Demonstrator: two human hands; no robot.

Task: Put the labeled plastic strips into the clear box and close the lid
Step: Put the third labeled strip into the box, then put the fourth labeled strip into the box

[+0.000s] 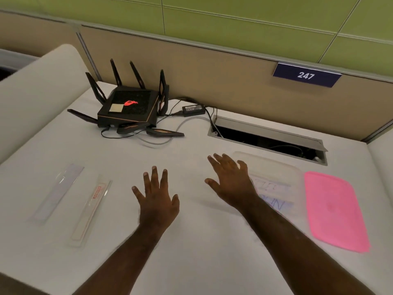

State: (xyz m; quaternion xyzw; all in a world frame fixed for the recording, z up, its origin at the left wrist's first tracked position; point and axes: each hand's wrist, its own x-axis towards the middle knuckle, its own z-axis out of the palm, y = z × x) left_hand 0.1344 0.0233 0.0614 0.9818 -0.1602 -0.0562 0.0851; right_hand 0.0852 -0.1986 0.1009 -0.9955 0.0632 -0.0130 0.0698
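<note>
Two clear plastic strips lie side by side on the white desk at the left: a pale lilac strip (57, 192) and, to its right, a strip with a red label (91, 211). The clear box (282, 179) stands at the right, with hand-written labels showing through it. Its pink lid (335, 210) lies flat on the desk just right of the box. My left hand (157, 200) hovers over the desk's middle, fingers spread, holding nothing. My right hand (230, 179) is spread too, over the box's left edge, and hides part of the box.
A black router (129, 108) with antennas, its power adapter (194, 109) and cables sit at the back left. An open cable hatch (268, 139) is sunk into the desk behind the box. A partition wall closes the far edge.
</note>
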